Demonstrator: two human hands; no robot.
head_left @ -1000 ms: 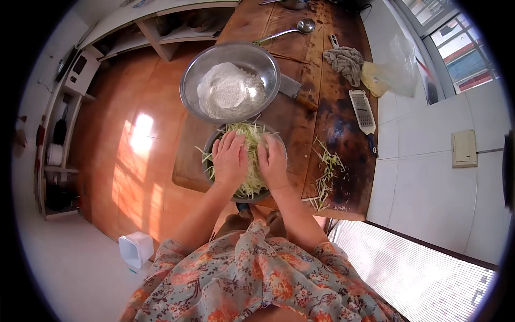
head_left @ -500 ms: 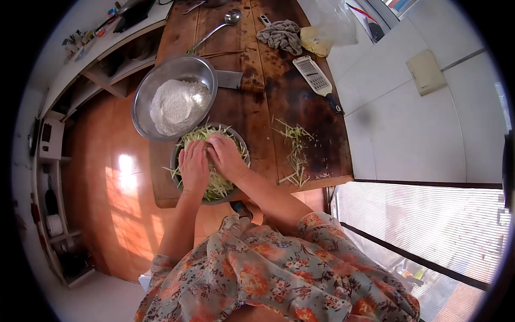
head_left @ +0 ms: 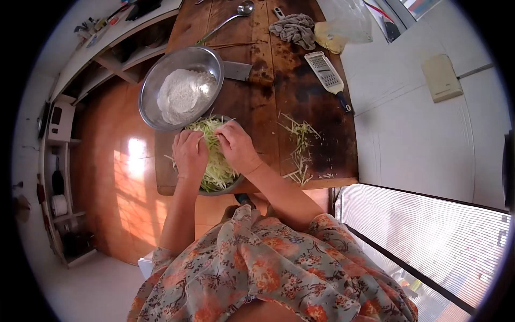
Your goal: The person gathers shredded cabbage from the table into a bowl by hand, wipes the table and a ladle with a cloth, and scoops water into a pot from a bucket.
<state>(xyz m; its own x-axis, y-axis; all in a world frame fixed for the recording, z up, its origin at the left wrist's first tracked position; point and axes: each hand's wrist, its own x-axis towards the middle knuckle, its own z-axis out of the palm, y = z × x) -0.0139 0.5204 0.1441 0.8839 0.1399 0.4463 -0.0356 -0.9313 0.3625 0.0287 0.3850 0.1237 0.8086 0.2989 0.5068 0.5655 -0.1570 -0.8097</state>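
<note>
Bent fingers [head_left: 227,132] touch green shreds [head_left: 216,166]; from afar I can't tell if left hand [head_left: 190,154] or right hand [head_left: 240,149] grips any. Strands point every way; the heap in the bowl [head_left: 231,186] runs twelve to six o'clock.

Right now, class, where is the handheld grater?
In the head view, the handheld grater lies on the right of the wooden table, between the crumpled cloth and the loose shreds.
</note>
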